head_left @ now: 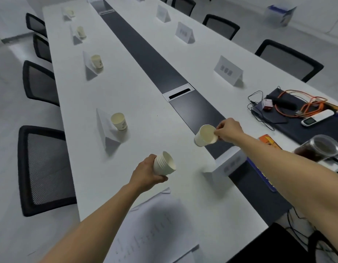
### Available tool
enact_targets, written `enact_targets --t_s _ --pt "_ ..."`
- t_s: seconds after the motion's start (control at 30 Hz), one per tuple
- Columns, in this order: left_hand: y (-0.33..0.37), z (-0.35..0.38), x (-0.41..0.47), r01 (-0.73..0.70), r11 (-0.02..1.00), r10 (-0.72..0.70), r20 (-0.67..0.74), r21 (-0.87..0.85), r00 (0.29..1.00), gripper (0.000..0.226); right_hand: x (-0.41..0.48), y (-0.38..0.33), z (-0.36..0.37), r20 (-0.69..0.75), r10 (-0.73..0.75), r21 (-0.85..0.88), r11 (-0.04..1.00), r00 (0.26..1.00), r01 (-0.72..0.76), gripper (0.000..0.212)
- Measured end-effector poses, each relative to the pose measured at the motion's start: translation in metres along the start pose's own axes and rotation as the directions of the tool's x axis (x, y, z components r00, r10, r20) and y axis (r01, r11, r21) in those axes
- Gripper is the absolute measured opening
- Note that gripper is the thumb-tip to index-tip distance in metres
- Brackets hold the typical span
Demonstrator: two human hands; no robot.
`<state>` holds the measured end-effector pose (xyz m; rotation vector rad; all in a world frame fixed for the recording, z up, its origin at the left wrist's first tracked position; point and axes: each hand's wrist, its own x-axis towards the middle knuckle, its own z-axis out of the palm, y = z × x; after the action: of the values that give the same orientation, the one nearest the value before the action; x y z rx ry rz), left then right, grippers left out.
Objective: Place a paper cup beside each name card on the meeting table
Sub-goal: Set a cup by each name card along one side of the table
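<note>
My left hand (147, 174) grips a stack of nested paper cups (164, 163), tilted on its side above the white meeting table (145, 130). My right hand (228, 130) pinches the rim of a single paper cup (205, 135), tilted, at the edge of the table's dark centre strip (158, 69). A name card (229, 164) stands just below that cup. Along the left side, several name cards each have a paper cup beside them; the nearest card (105, 128) has a cup (119, 121). Name cards on the right side (229, 70) (184, 32) have no cups.
Black mesh chairs (44, 168) line both sides. At the right lie a dark mat with orange cables (305, 107), a white handset (316, 117), and a glass jar (320, 149). Printed papers (155, 228) lie near the front edge. A cable port (178, 92) sits in the strip.
</note>
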<state>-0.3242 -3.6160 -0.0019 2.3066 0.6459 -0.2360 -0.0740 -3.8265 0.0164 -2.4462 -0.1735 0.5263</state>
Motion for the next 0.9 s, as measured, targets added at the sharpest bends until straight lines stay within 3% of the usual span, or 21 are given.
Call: enact_targets --t_s 0.23,0.5,0.73,0.9 --pt "-0.004 0.025 0.015 0.024 1.0 -0.025 0.106 0.018 0.994 0.063 0.023 0.062 0.028 -0.002 0.249 -0.174 0.954 0.968 -0.246 0.015" --pt "-0.01 0.024 0.017 0.075 0.997 -0.078 0.082 0.036 0.994 0.064 0.032 0.064 0.038 0.045 0.245 -0.227 0.947 0.968 -0.229 0.023" --pt "-0.021 0.004 -0.025 0.132 0.991 -0.134 -0.041 -0.034 0.99 0.064 0.003 0.022 0.028 0.003 0.033 -0.479 0.878 0.999 -0.028 0.026" --pt "-0.05 -0.031 -0.083 0.169 0.977 -0.191 -0.192 -0.128 0.962 0.063 -0.045 -0.053 0.064 0.159 -0.207 -0.55 0.793 0.965 0.261 0.019"
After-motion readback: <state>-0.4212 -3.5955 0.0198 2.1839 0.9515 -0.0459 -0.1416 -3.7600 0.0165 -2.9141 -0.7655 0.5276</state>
